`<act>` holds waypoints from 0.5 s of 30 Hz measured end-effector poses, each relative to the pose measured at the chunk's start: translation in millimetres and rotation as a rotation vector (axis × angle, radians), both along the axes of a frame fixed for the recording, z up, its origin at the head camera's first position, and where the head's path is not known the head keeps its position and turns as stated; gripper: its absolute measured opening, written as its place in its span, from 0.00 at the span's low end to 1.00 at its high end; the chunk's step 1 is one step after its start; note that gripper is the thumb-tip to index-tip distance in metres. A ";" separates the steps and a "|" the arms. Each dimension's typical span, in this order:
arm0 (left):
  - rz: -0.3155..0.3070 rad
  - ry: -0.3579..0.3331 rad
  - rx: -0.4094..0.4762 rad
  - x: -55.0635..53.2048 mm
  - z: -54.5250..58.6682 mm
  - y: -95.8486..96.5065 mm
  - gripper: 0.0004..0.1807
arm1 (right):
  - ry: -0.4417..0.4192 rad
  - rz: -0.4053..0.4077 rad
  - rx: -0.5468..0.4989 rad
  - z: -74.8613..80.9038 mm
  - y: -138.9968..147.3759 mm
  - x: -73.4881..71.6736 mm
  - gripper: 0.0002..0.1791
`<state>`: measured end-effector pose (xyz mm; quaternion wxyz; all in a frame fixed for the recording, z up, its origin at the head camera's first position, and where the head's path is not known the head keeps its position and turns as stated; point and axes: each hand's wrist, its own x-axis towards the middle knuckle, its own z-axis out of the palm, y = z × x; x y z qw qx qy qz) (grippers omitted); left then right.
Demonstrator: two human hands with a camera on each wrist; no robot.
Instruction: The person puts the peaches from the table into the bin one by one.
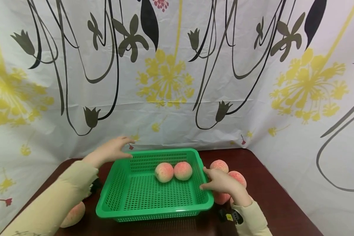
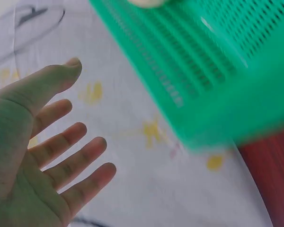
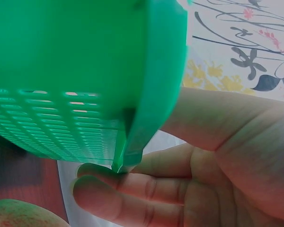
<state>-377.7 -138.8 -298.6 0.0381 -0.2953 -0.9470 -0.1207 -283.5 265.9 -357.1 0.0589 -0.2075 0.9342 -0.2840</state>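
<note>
A green plastic basket (image 1: 153, 209) with slotted walls stands on the table. Two pink-and-cream peaches (image 1: 173, 171) sit side by side toward its back right. My right hand (image 1: 219, 181) grips the basket's right rim, thumb on the inner side; in the right wrist view, its fingers (image 3: 132, 198) reach beneath the rim. My left hand (image 1: 113, 150) hovers near the back left corner with nothing in it. The left wrist view shows that hand's fingers (image 2: 78, 163) spread apart, clear of the basket wall (image 2: 151, 80).
Several peaches (image 1: 219, 165) lie on the dark red table (image 1: 271, 196) right of the basket, partly behind my right hand. Another peach (image 1: 73, 214) lies at the left, partly covered by my left sleeve (image 1: 56, 196). A flower-patterned cloth (image 1: 171, 124) hangs behind the table.
</note>
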 end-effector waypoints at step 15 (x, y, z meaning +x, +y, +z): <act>0.103 -0.067 -0.032 26.1 -22.0 -111.5 0.35 | -0.011 0.010 -0.013 2.4 -2.0 0.9 0.44</act>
